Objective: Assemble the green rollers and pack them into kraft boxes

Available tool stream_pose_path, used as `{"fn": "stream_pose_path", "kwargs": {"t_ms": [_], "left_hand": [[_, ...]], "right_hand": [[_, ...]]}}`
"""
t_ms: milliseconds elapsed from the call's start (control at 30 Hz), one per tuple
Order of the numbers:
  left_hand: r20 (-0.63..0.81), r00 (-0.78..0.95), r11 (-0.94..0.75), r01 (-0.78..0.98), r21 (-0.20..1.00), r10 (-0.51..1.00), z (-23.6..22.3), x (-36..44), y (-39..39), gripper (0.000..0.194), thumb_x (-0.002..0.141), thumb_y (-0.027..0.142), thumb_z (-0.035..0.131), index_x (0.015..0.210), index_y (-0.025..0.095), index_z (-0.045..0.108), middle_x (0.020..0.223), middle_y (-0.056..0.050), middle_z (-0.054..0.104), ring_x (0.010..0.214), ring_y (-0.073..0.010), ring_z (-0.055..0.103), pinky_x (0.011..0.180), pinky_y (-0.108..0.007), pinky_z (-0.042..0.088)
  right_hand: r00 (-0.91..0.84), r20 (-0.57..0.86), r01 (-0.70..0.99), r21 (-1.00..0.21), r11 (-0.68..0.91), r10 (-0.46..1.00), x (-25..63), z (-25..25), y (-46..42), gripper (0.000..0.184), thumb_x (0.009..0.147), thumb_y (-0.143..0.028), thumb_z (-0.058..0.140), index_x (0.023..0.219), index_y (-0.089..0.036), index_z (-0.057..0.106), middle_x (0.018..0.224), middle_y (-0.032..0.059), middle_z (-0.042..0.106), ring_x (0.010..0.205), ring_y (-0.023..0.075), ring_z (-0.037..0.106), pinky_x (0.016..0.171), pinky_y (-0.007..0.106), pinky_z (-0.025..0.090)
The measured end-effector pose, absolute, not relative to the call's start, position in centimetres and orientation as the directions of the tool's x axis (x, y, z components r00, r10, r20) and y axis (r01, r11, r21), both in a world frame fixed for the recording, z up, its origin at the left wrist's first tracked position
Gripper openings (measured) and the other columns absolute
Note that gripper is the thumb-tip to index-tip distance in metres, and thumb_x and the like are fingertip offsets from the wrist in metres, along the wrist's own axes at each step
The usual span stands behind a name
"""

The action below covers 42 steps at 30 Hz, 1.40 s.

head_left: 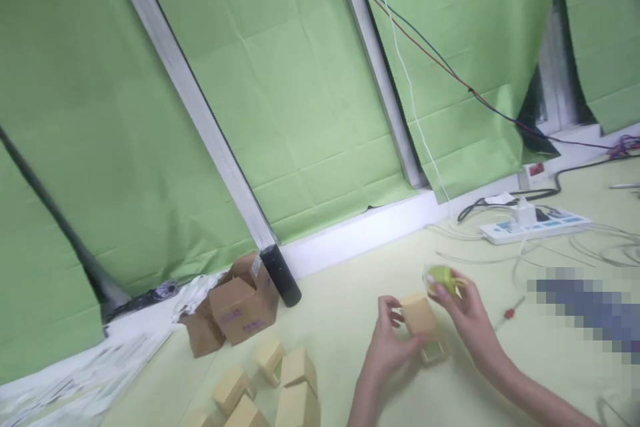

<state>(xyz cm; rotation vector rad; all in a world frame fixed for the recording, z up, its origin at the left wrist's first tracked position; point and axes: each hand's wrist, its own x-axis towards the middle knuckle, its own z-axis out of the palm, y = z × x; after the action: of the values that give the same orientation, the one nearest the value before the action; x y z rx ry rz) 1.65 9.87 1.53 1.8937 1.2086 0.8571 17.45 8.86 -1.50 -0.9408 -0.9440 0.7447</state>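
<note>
The left hand [391, 342], part closed, holds a box [420, 316]; whether it touches the surface [345, 307] is unclear. The right hand [465, 307] pinches and partly hides a blurred green object [441, 275]. Leftward, other boxes [299, 370] run out of view; a power strip [555, 223] lies near the far edge.

No text, number or brand can be read. Purple printing [255, 326] is borne by the cardboard box [243, 304], but its characters are too blurred to be made out; the pale label [257, 266] near its top cannot be deciphered either.
</note>
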Motion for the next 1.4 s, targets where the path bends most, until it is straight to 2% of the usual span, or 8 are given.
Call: {"fn": "stream_pose_path", "kwargs": {"t_ms": [100,300,567,867,1000,1100,1233,1400], "left_hand": [[0.137,0.509,-0.386,0.425,0.819,0.85,1.8,2.0,5.5,0.052,0.062,0.018,0.07,0.107,0.024,0.043,0.113,-0.004,0.052,0.105,-0.0192,0.05,0.091,-0.031,0.04],[0.135,0.452,-0.388,0.532,0.753,0.882,1.8,0.5,2.0,0.036,0.071,0.022,0.062,0.101,0.022,0.042,0.111,-0.008,0.049,0.111,-0.0243,0.046,0.093,-0.038,0.038],[0.124,0.293,-0.251,0.45,0.857,0.948,-0.5,-1.6,1.5,0.049,0.065,0.017,0.068,0.105,0.022,0.038,0.112,-0.008,0.051,0.107,-0.0239,0.05,0.09,-0.035,0.04],[0.353,0.357,-0.431,0.167,0.887,0.865,-3.1,-2.5,1.5,0.052,0.076,0.015,0.06,0.121,0.024,0.036,0.129,-0.01,0.044,0.117,-0.0221,0.048,0.099,-0.039,0.04],[0.341,0.413,-0.469,0.263,0.843,0.844,-3.2,-2.8,1.8,0.05,0.079,0.011,0.056,0.125,0.029,0.046,0.135,-0.007,0.041,0.128,-0.0226,0.038,0.108,-0.042,0.031],[0.283,0.389,-0.415,0.312,0.855,0.877,-2.9,-2.9,1.7,0.041,0.079,0.015,0.058,0.118,0.027,0.054,0.134,-0.007,0.041,0.125,-0.0242,0.041,0.105,-0.041,0.034],[0.277,0.389,-0.41,0.316,0.856,0.878,-2.7,-3.0,1.5,0.039,0.079,0.016,0.057,0.117,0.025,0.052,0.127,-0.008,0.047,0.12,-0.0232,0.044,0.102,-0.038,0.038],[0.261,0.292,-0.341,0.27,0.901,0.92,-3.4,-3.0,1.5,0.042,0.077,0.016,0.06,0.115,0.024,0.045,0.127,-0.007,0.049,0.12,-0.022,0.045,0.102,-0.038,0.036]], "right_hand": [[0.362,0.318,-0.222,-0.884,0.412,0.876,19.0,1.5,8.0,0.06,0.077,-0.053,0.063,0.125,-0.028,0.037,0.126,0.0077,0.05,0.11,0.0266,0.057,0.091,0.044,0.051],[-0.4,0.273,0.0,-0.955,0.298,0.875,20.1,3.4,6.2,0.051,0.068,-0.036,0.074,0.114,-0.026,0.052,0.115,0.0047,0.055,0.102,0.0245,0.059,0.082,0.037,0.051],[-0.591,0.216,0.249,-0.867,0.431,0.777,19.6,3.6,4.5,0.047,0.069,-0.034,0.074,0.112,-0.028,0.057,0.115,0.0029,0.057,0.11,0.0257,0.052,0.097,0.04,0.039],[-0.544,0.12,0.417,-0.82,0.391,0.83,18.0,2.7,3.8,0.044,0.076,-0.045,0.066,0.116,-0.03,0.057,0.11,0.0048,0.055,0.105,0.0261,0.052,0.095,0.043,0.041],[-0.563,0.108,0.359,-0.861,0.36,0.82,17.8,1.8,4.2,0.041,0.081,-0.045,0.06,0.12,-0.033,0.056,0.107,0.0038,0.053,0.093,0.0211,0.054,0.089,0.04,0.044],[-0.554,0.125,0.228,-0.928,0.294,0.823,17.9,1.2,4.4,0.045,0.086,-0.042,0.053,0.13,-0.034,0.044,0.108,0.0041,0.054,0.095,0.0203,0.055,0.088,0.04,0.045],[-0.454,0.106,0.121,-0.976,0.179,0.885,17.3,0.0,4.8,0.027,0.086,-0.039,0.053,0.109,-0.026,0.053,0.1,0.0037,0.058,0.092,0.0206,0.058,0.079,0.037,0.049],[-0.476,0.21,0.234,-0.906,0.353,0.854,17.7,-0.8,5.4,0.028,0.087,-0.046,0.049,0.085,-0.023,0.065,0.107,0.0077,0.062,0.111,0.0286,0.053,0.093,0.044,0.043]]}}
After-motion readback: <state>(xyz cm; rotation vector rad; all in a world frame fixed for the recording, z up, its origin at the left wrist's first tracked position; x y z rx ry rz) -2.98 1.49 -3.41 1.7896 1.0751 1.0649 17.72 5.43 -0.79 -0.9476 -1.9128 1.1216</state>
